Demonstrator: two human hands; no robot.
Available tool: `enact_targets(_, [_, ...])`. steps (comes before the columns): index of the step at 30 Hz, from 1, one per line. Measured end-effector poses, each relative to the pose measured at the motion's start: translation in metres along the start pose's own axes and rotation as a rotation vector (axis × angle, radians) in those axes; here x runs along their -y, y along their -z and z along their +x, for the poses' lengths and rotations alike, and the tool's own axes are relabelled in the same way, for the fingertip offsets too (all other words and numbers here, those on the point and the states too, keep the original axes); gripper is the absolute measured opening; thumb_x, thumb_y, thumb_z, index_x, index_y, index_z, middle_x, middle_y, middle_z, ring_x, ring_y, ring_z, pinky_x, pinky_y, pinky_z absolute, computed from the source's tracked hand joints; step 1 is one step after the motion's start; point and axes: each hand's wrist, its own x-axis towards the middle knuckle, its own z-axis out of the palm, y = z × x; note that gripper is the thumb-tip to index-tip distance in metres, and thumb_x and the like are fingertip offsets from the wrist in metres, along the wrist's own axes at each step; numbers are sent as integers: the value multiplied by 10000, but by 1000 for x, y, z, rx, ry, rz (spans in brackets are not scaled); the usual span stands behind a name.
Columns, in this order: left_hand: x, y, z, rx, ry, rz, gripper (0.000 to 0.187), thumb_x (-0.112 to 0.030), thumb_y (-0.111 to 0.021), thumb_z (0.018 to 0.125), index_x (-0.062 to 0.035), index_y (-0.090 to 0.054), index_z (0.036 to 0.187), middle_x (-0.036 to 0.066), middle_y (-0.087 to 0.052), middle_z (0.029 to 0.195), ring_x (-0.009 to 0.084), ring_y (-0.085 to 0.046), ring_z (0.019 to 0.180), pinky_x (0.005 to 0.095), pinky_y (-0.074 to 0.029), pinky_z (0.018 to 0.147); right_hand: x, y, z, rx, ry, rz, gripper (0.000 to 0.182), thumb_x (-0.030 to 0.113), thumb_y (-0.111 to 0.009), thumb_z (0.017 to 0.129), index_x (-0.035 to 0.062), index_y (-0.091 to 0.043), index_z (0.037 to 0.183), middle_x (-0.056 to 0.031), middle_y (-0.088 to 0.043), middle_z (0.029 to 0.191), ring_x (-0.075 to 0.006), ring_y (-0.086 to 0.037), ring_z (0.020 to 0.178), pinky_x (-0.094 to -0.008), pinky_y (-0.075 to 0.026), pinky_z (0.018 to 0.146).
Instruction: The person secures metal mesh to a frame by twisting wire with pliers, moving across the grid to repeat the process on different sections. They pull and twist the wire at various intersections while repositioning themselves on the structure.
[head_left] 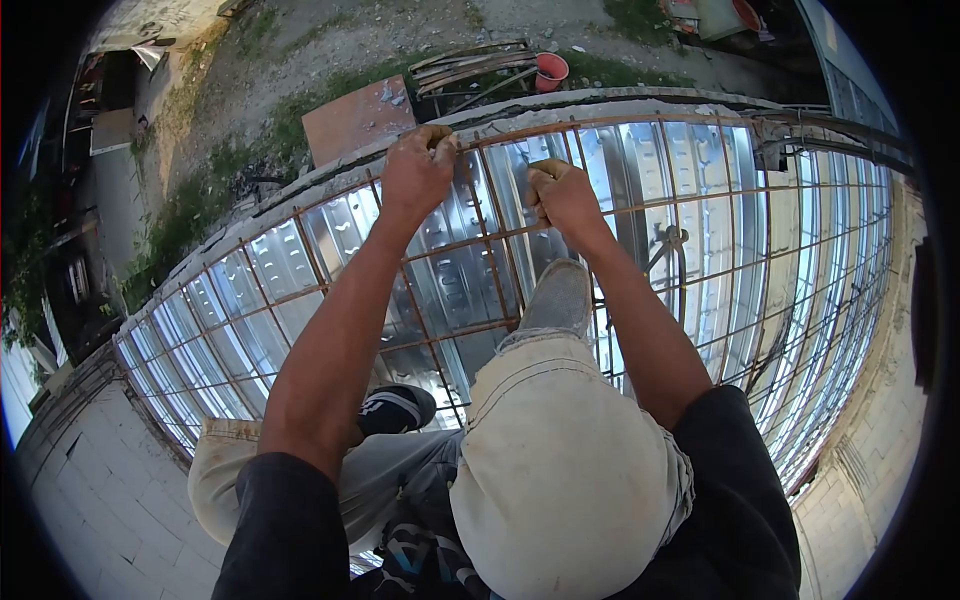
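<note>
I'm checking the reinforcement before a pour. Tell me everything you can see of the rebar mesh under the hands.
The rebar mesh is a grid of thin, rust-brown bars crossing at right angles, lying flat over shiny corrugated metal decking. It spans the deck between pale block walls and reaches the near concrete edge. The left hand and right hand are both closed on bars near that edge, and a grey shoe rests on the grid. Any ties at the crossings are too small to tell.

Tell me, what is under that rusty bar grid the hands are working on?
Under the rebar grid lies shiny corrugated metal sheeting, showing through every opening. Both hands, left and right, grip bars near the far edge. What supports the sheeting is covered; the knee hides the nearer part.
</note>
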Motion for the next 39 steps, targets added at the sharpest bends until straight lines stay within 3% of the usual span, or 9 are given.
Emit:
enact_targets(1, [6,4,8,-43,-48,75,336,-297,-607,908,-28,-675,1099,202,-702,979,361,-674,941,407,-501,840,4,-5,4,50,-35,166,303,175,-548,962,-16,-621,1185,-42,-624,757,-75,-512,574,-262,-454,504])
enact_targets(8, [41,-11,48,347,108,130,357,-309,-587,893,-38,-683,1105,208,-702,974,331,-680,949,395,-503,840,8,-12,23,199,16,49,315,201,-561,979,-3,-618,1212,-8,-605,726,-63,-478,552,-237,-435,504])
enact_targets(11, [27,1,49,409,265,-154,397,-367,-575,892,-40,-686,1089,225,-675,1087,332,-653,1009,392,-495,892,1,-12,30,204,41,29,338,245,-573,994,-2,-619,1220,9,-578,699,-70,-497,553,-256,-457,491])
enact_targets(14, [50,2,55,538,150,-241,461,-348,-609,869,-23,-628,1197,177,-645,1202,282,-641,1031,369,-481,924,0,-8,31,229,54,7,318,200,-564,978,13,-628,1227,-7,-610,722,-65,-485,549,-243,-423,491])
enact_targets(17, [41,-2,45,414,243,-455,399,-232,-664,853,-4,-617,1178,93,-652,1139,170,-569,1119,307,-441,946,-3,-4,39,256,59,-63,312,205,-558,976,16,-646,1208,-6,-606,720,-73,-498,567,-252,-425,500])
enact_targets(23, [26,-18,36,304,135,-670,223,-68,-625,890,-12,-574,1099,72,-669,1113,154,-599,1064,283,-455,952,4,7,53,281,231,-416,312,202,-566,936,31,-675,1174,-65,-638,742,-156,-574,622,-323,-481,622])
enact_targets(29, [24,-15,22,241,-74,-291,190,-47,-616,906,-21,-552,1083,74,-686,1075,127,-630,1006,281,-479,916,33,11,55,272,375,-730,303,169,-574,892,57,-692,1148,-186,-704,1004,-300,-671,906,-390,-496,852])
enact_targets(35, [13,-11,19,171,-340,48,191,-119,-593,901,-35,-600,1072,131,-674,1053,305,-662,968,384,-520,848,15,10,70,195,529,-661,302,191,-546,917,19,-694,1116,-124,-698,853,-213,-621,688,-354,-513,688])
enact_targets(39, [-8,-3,39,306,-445,182,211,-214,-562,911,-60,-624,1041,160,-674,991,361,-646,932,456,-523,802,37,1,39,190,150,-415,257,189,-567,921,-20,-704,983,-104,-689,775,-169,-598,623,-325,-492,606])
